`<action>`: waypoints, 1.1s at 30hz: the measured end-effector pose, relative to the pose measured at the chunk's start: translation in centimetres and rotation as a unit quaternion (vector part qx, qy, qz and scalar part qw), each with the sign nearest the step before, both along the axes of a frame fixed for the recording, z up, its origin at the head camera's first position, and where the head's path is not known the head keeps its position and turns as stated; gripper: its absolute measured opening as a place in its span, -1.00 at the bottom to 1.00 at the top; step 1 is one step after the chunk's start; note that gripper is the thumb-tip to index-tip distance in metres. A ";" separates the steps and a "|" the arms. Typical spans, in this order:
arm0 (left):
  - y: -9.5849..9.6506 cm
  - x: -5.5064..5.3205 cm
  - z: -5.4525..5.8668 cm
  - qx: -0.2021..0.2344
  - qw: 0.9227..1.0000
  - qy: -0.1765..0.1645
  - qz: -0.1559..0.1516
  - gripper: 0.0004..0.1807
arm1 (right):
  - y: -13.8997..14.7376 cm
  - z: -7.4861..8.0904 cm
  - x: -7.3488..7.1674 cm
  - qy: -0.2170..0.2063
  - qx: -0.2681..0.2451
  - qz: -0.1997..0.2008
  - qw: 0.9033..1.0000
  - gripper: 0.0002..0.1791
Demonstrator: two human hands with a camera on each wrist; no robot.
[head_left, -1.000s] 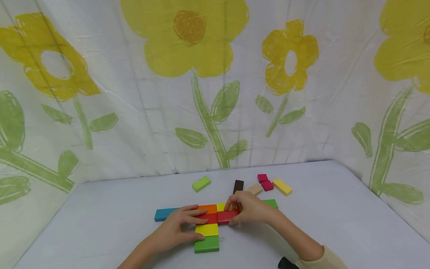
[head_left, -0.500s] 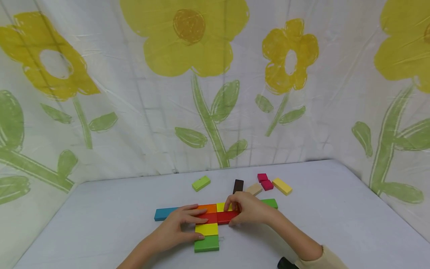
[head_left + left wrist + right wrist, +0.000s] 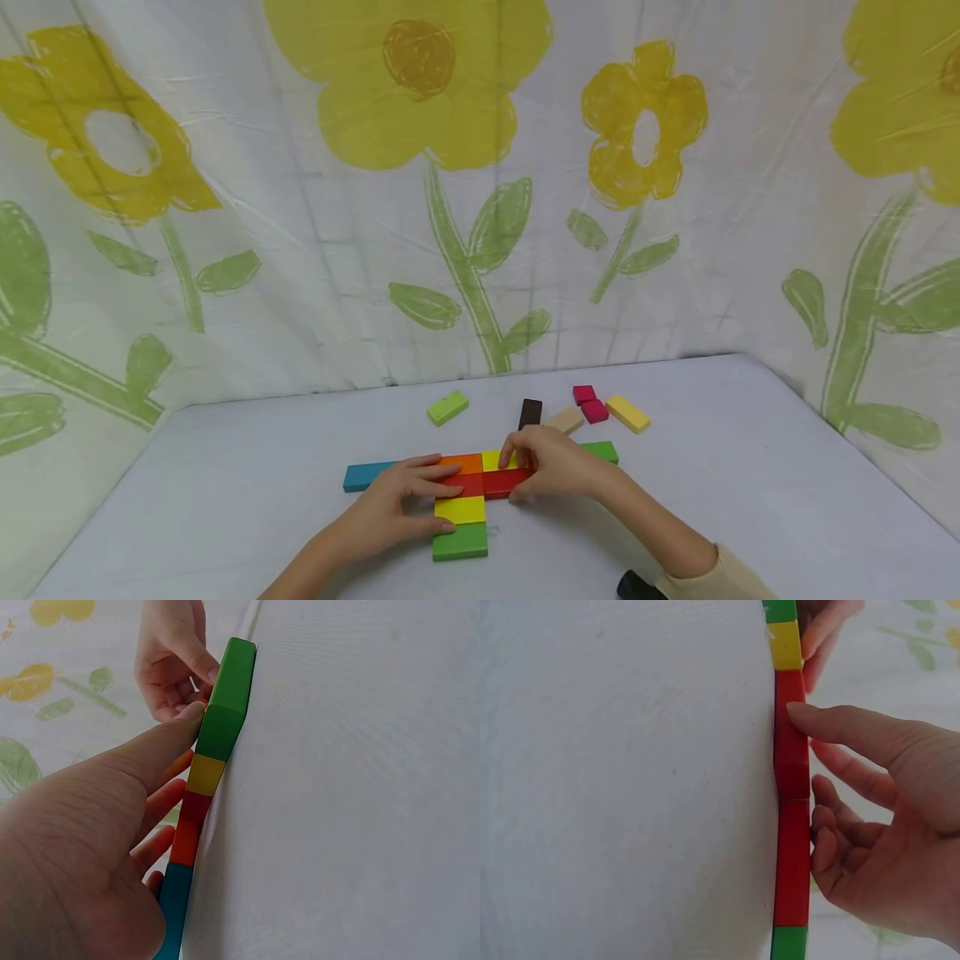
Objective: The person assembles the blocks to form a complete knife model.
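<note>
Flat coloured blocks lie edge to edge on the white table. My left hand rests on their left part, fingers spread over the orange block and the left red block. Its thumb touches the front green block, beside a yellow block. With curled fingers, my right hand holds the right red block; in the right wrist view, the thumb presses the front side of that red block. A blue block extends left. Another green block shows beyond the right hand, which hides blocks beneath it.
Behind the arrangement lie loose blocks: lime green, dark brown, beige, two crimson pieces and pale yellow. A black object sits by the right sleeve. A flowered curtain hangs behind the table.
</note>
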State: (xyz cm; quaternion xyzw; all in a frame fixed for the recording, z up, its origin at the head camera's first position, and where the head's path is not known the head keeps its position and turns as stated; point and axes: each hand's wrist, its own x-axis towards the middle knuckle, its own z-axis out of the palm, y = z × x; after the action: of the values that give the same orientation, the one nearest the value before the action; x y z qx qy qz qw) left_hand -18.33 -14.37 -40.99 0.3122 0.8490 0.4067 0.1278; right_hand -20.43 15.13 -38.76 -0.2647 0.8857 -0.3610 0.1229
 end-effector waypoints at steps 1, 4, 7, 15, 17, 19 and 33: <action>0.0 0.0 0.0 0.000 1.000 -0.001 0.000 -0.56 | 0.0 0.0 0.0 -0.001 0.000 -0.001 1.000 -0.68; 0.0 0.0 0.0 0.000 1.000 -0.002 0.001 -0.55 | 0.0 0.0 -0.1 -0.004 0.000 -0.004 1.000 -0.68; 0.0 0.0 0.0 -0.003 1.000 0.000 0.003 -0.55 | 0.1 0.3 -0.1 -0.006 -0.003 -0.006 1.000 -0.68; 0.0 0.0 -0.1 0.002 1.000 0.005 -0.001 -0.55 | 1.2 1.2 -0.2 -0.002 -0.010 -0.021 1.000 -0.69; -0.1 -0.1 -0.2 0.002 1.000 0.006 -0.001 -0.54 | 1.7 1.4 -0.5 0.000 -0.016 -0.025 1.000 -0.69; -0.1 -0.1 -0.2 0.002 1.000 0.008 -0.003 -0.54 | 2.2 1.6 -0.7 0.004 -0.026 -0.028 0.999 -0.70; -0.1 0.0 -0.1 -0.003 1.000 -0.013 0.010 -0.55 | 2.6 2.3 -1.7 0.036 -0.051 -0.042 0.997 -0.67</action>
State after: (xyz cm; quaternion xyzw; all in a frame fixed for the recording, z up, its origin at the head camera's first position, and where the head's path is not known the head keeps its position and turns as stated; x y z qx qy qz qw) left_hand -18.35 -14.43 -41.12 0.2975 0.8518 0.4092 0.1357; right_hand -22.15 17.71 -36.49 -0.2460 0.8804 -0.4007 0.0620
